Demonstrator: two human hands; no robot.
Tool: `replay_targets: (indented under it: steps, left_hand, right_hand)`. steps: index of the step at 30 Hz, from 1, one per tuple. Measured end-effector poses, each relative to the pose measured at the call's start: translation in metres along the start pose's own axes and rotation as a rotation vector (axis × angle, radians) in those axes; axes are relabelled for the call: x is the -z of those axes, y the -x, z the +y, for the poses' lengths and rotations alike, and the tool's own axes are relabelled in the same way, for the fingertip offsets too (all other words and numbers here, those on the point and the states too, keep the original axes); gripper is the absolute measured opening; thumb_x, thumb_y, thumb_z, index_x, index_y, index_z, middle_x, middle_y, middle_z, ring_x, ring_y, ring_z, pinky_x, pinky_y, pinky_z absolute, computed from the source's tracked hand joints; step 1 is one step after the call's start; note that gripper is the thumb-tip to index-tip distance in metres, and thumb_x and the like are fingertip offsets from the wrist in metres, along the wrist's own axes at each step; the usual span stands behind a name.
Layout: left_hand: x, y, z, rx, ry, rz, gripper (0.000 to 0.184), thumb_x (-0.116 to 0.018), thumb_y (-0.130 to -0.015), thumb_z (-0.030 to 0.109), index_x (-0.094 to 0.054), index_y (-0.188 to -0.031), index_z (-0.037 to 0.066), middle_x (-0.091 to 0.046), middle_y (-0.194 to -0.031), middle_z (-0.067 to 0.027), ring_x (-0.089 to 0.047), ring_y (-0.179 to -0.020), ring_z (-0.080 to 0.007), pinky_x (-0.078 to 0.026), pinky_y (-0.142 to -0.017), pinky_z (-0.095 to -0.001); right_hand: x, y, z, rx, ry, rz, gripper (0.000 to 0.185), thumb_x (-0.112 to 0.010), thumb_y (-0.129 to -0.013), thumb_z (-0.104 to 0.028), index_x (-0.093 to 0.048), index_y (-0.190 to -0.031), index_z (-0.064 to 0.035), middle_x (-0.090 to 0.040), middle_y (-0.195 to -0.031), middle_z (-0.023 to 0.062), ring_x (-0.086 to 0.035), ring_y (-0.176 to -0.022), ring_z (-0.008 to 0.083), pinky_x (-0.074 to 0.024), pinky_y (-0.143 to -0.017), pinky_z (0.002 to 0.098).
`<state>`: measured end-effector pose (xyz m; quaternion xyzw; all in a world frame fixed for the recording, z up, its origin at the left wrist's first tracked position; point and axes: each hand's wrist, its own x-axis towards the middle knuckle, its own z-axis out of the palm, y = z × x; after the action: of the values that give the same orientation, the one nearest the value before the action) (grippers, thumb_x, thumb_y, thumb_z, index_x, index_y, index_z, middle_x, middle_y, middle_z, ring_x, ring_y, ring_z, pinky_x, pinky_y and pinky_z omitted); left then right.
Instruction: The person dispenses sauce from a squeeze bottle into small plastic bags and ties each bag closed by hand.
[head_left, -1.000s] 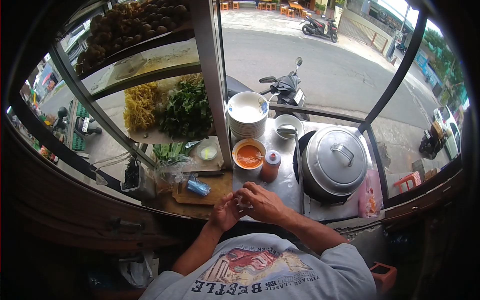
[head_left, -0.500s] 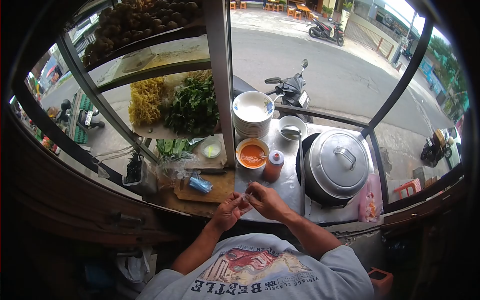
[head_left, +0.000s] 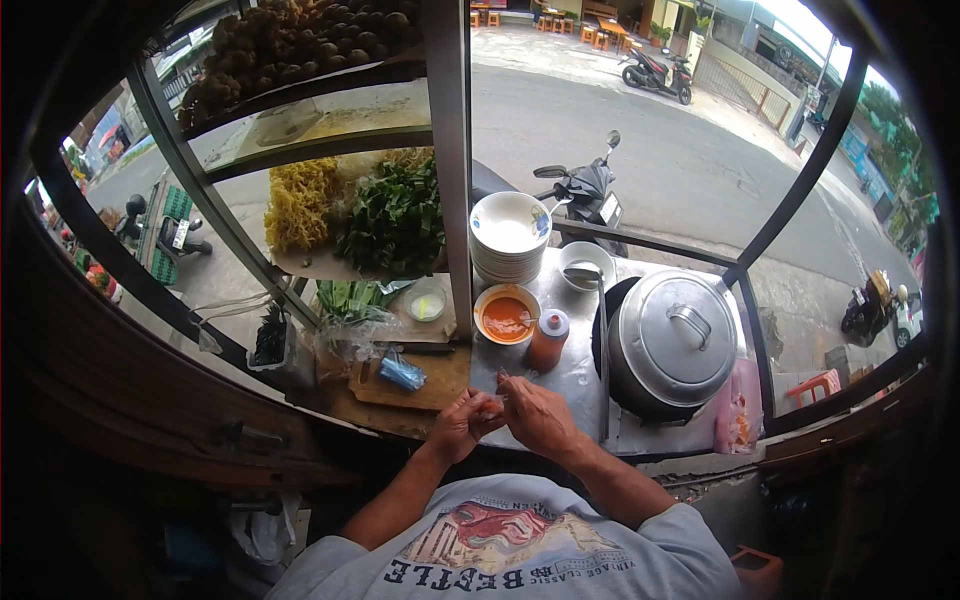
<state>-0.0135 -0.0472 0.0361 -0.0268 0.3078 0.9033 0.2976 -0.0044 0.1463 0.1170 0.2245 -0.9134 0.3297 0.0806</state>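
Note:
My left hand (head_left: 458, 426) and my right hand (head_left: 541, 418) meet at the counter's front edge. Their fingers are pinched on a small clear plastic bag (head_left: 491, 405), partly hidden by the fingers, with a reddish tint showing in it. Just beyond the hands stands a squeeze bottle of red-orange sauce (head_left: 547, 345). Behind it is a bowl of orange sauce (head_left: 506, 314) with a spoon in it. Left of my hands, a blue plastic bundle (head_left: 402, 371) lies on a wooden cutting board (head_left: 430, 392), and a knife (head_left: 420, 349) rests at the board's far edge.
A large lidded pot (head_left: 672, 338) stands at the right, with a ladle (head_left: 603, 330) beside it. Stacked bowls (head_left: 510, 225) and a white bowl (head_left: 585, 266) are at the back. A glass case post (head_left: 452, 170) rises left of them. Noodles (head_left: 300, 205) and chopped greens (head_left: 392, 215) fill a shelf.
My right hand has turned slightly over the plastic bag, its fingertips now raised. Both hands stay close together. The whole view has shifted slightly.

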Motion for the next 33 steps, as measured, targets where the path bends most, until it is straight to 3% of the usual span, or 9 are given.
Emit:
replay_targets:
  steps: [2, 5, 8, 15, 24, 25, 28, 31, 33]
  left_hand:
    - [-0.009, 0.005, -0.003, -0.028, -0.126, 0.113, 0.022, -0.057, -0.105, 0.024, -0.049, -0.119, 0.01, -0.061, -0.117, -0.0074, -0.063, -0.11, -0.0206, -0.052, -0.103, -0.0426]
    - [-0.006, 0.004, -0.024, -0.483, -0.687, 0.126, 0.028, -0.068, -0.099, 0.024, -0.054, -0.116, 0.007, -0.059, -0.126, -0.0123, -0.058, -0.119, -0.0275, -0.043, -0.109, -0.0426]
    - [-0.016, 0.011, -0.014, -0.66, -1.262, 0.114, 0.027, -0.074, -0.092, 0.022, -0.06, -0.107, 0.004, -0.058, -0.128, -0.0178, -0.054, -0.125, -0.0324, -0.039, -0.109, -0.0421]
    - [0.0, 0.02, -0.009, -0.567, -1.2, 0.203, 0.02, -0.073, -0.091, 0.02, -0.063, -0.098, 0.003, -0.057, -0.127, -0.0189, -0.055, -0.123, -0.033, -0.04, -0.106, -0.042]
    - [-0.029, 0.018, 0.025, -0.497, -1.292, -0.151, 0.069, -0.08, -0.086, 0.024, -0.044, -0.141, 0.006, -0.047, -0.147, -0.0179, -0.047, -0.136, -0.0295, -0.037, -0.113, -0.0425]
    - [-0.036, 0.014, 0.026, -0.483, -1.228, -0.188, 0.056, -0.079, -0.088, 0.022, -0.053, -0.133, 0.003, -0.058, -0.135, -0.0155, -0.057, -0.125, -0.026, -0.044, -0.107, -0.0414]
    - [-0.03, 0.008, 0.032, 0.065, -1.088, -0.337, 0.032, -0.069, -0.098, 0.028, -0.063, -0.115, 0.001, -0.068, -0.105, -0.0097, -0.066, -0.098, -0.0188, -0.053, -0.088, -0.0347]
    - [-0.027, 0.006, 0.019, 0.258, -1.019, -0.308, 0.037, -0.055, -0.106, 0.035, -0.067, -0.097, 0.001, -0.063, -0.078, -0.0027, -0.061, -0.073, -0.011, -0.051, -0.068, -0.0284]
    - [-0.023, 0.005, 0.021, 0.243, -0.993, -0.338, 0.041, -0.049, -0.108, 0.038, -0.066, -0.097, 0.002, -0.061, -0.078, -0.0009, -0.056, -0.071, -0.01, -0.047, -0.065, -0.0268]
  right_hand:
    - [0.001, 0.0, 0.002, -0.043, -0.021, -0.003, 0.026, -0.063, -0.096, -0.016, -0.056, -0.117, -0.0035, -0.064, -0.096, 0.0179, -0.067, -0.086, 0.0401, -0.0535, -0.07, 0.0478]
    - [0.005, -0.002, -0.003, -0.102, -0.039, -0.037, 0.023, -0.063, -0.097, -0.017, -0.059, -0.114, -0.0027, -0.065, -0.091, 0.0187, -0.067, -0.081, 0.0409, -0.0528, -0.066, 0.0482]
    - [0.001, -0.003, -0.003, -0.121, -0.062, -0.036, 0.02, -0.063, -0.098, -0.018, -0.06, -0.11, -0.0021, -0.067, -0.091, 0.0201, -0.067, -0.08, 0.0412, -0.053, -0.065, 0.0476]
    - [0.023, -0.014, -0.011, -0.122, -0.159, 0.114, 0.016, -0.063, -0.099, -0.019, -0.06, -0.104, -0.0047, -0.068, -0.08, 0.0193, -0.068, -0.073, 0.0416, -0.0526, -0.061, 0.0485]
    - [0.009, -0.005, -0.012, 0.053, -0.182, -0.146, 0.015, -0.061, -0.097, -0.019, -0.058, -0.106, -0.007, -0.07, -0.09, 0.0187, -0.069, -0.085, 0.0418, -0.0538, -0.075, 0.0505]
    - [0.01, -0.005, -0.016, 0.063, -0.187, -0.169, 0.015, -0.061, -0.097, -0.019, -0.058, -0.106, -0.0072, -0.07, -0.09, 0.0186, -0.069, -0.085, 0.042, -0.0538, -0.075, 0.0504]
    - [0.014, -0.003, -0.012, 0.012, -0.163, -0.23, 0.015, -0.062, -0.095, -0.018, -0.058, -0.105, -0.0076, -0.07, -0.093, 0.0182, -0.069, -0.088, 0.0418, -0.0536, -0.075, 0.0491]
    - [0.019, 0.0, -0.003, -0.039, -0.231, -0.128, 0.013, -0.062, -0.097, -0.014, -0.061, -0.107, -0.0058, -0.071, -0.095, 0.018, -0.07, -0.088, 0.0397, -0.0547, -0.075, 0.046]
    - [0.028, -0.003, 0.0, -0.069, -0.319, 0.008, 0.013, -0.063, -0.098, -0.012, -0.064, -0.109, -0.0038, -0.073, -0.097, 0.0178, -0.073, -0.088, 0.0363, -0.0566, -0.075, 0.0415]
